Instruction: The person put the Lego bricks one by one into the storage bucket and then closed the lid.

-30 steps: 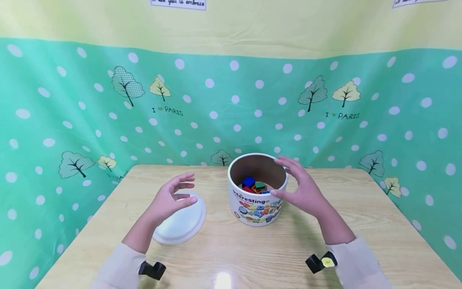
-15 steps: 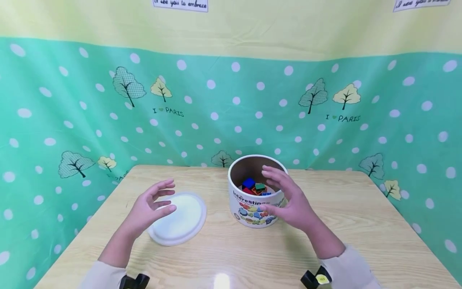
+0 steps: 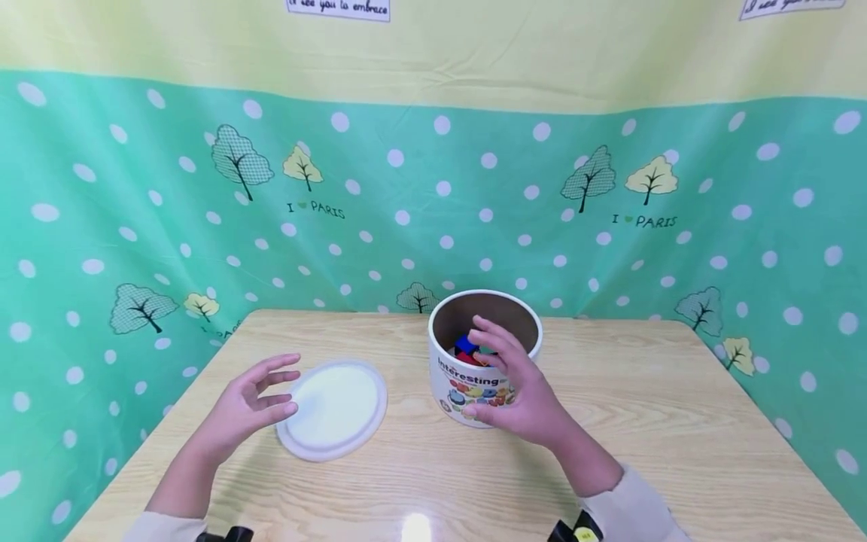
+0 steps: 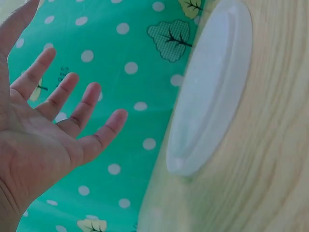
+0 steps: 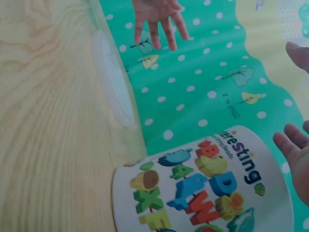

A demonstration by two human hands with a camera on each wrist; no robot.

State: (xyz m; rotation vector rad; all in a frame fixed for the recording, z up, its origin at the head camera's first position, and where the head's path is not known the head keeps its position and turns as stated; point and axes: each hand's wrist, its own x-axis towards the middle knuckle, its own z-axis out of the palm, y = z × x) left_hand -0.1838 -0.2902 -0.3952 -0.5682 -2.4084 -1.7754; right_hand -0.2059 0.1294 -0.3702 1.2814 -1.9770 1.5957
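Observation:
A white round tub (image 3: pixel 467 388) printed with "Interesting" and colourful letters stands upright and uncovered on the table. Blue, red and other coloured blocks (image 3: pixel 466 348) lie inside it, partly hidden by my right hand (image 3: pixel 524 395). That hand hovers in front of the tub with fingers spread and nothing in them; in the right wrist view its fingers (image 5: pixel 289 142) appear apart from the tub. To the left, a white round lid (image 3: pixel 332 410) lies flat on the table. My left hand (image 3: pixel 237 410) hangs in the air by the lid's left side, fingers loosely extended and holding nothing.
The wooden table (image 3: pixel 420 467) reaches back to a green dotted curtain (image 3: pixel 433 203) with printed trees, which also flanks both sides. A black wrist camera (image 3: pixel 576 531) sits at my right sleeve.
My left hand has drawn left and down, off from above the lid. My right hand has moved left and down from the tub's right rim to its front. Tub and lid stay put.

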